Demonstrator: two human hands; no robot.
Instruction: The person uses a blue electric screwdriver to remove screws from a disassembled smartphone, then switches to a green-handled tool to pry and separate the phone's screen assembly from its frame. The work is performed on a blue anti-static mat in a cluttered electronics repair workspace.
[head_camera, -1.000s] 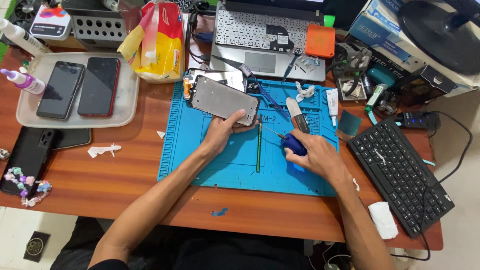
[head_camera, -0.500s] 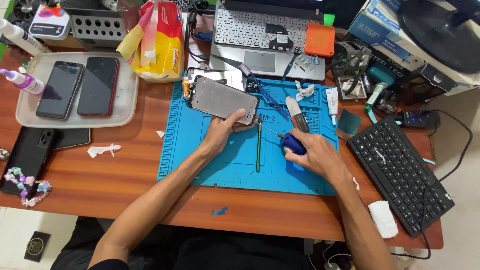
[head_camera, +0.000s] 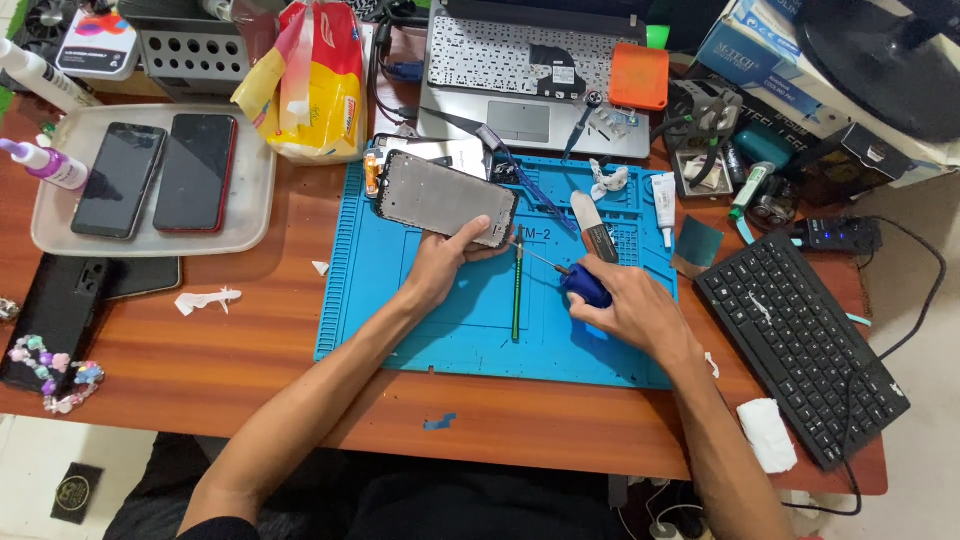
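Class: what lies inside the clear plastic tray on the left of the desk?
In the tray lie two dark smartphones side by side, one black, one red-edged. The tray floor beneath them is covered.

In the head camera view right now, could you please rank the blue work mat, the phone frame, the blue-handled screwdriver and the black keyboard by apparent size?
1. Blue work mat
2. Black keyboard
3. Phone frame, held by the left hand
4. Blue-handled screwdriver, partly hidden by the right hand

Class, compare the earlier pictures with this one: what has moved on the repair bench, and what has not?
Almost nothing moved. The left hand still steadies the phone frame on the blue mat; the right hand still holds the blue-handled screwdriver, tip at the frame's corner.
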